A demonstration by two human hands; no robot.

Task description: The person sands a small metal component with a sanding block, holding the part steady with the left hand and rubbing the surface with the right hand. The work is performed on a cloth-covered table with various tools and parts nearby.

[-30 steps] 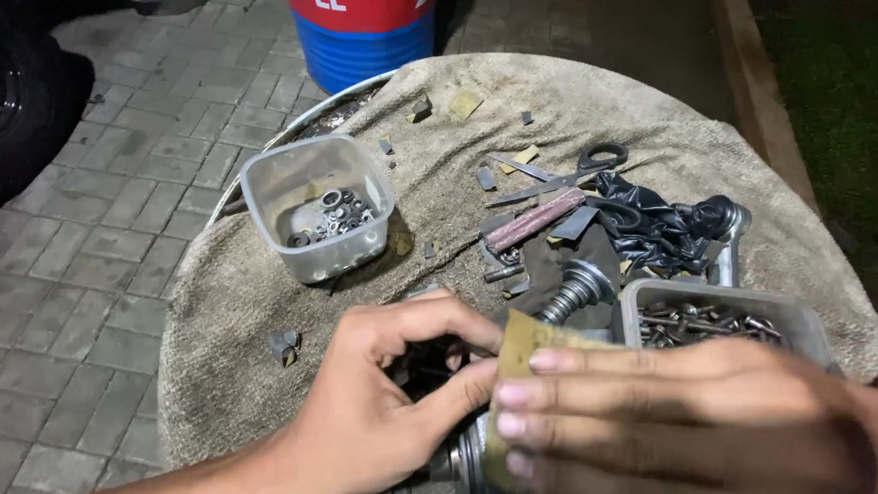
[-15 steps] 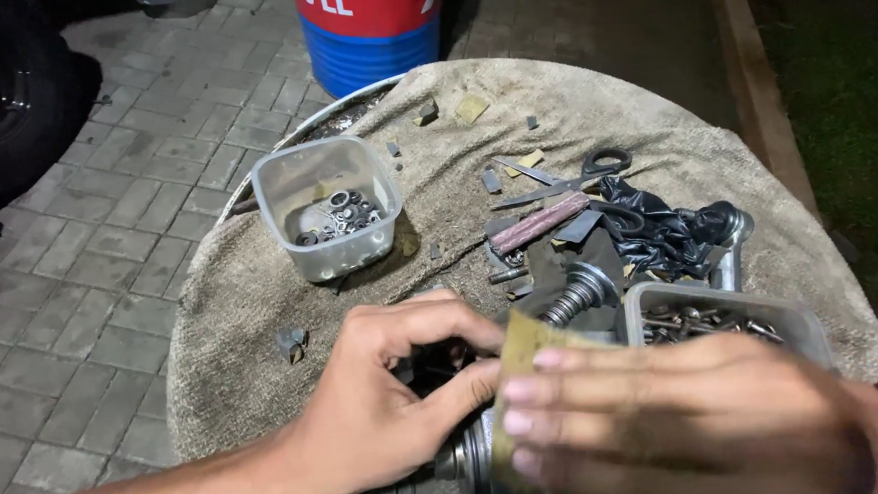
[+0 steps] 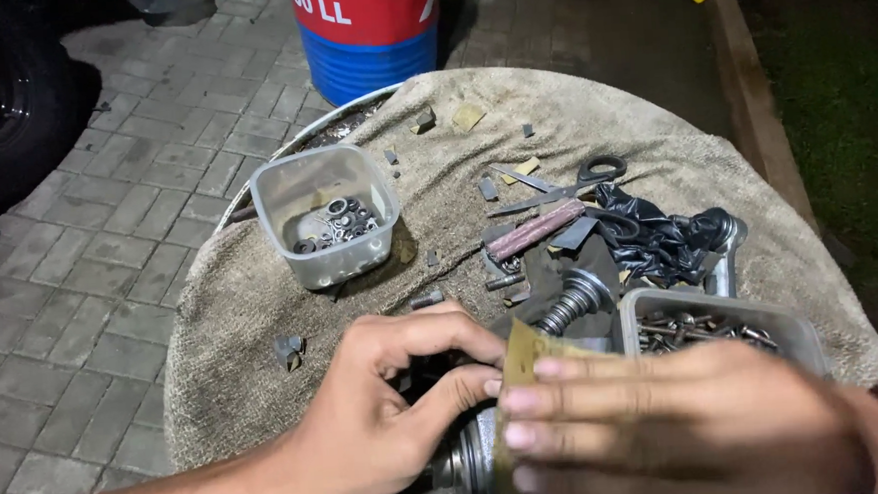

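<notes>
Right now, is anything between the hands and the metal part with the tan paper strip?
Nothing visible. The left hand already grips the metal part, and the right hand presses the tan paper strip against it. The plastic tubs and scissors lie farther back.

Tub blocks left (cloth free).

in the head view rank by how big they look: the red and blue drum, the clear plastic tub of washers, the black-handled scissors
1. Red and blue drum, though cut off by the frame.
2. Clear plastic tub of washers.
3. Black-handled scissors.
</notes>
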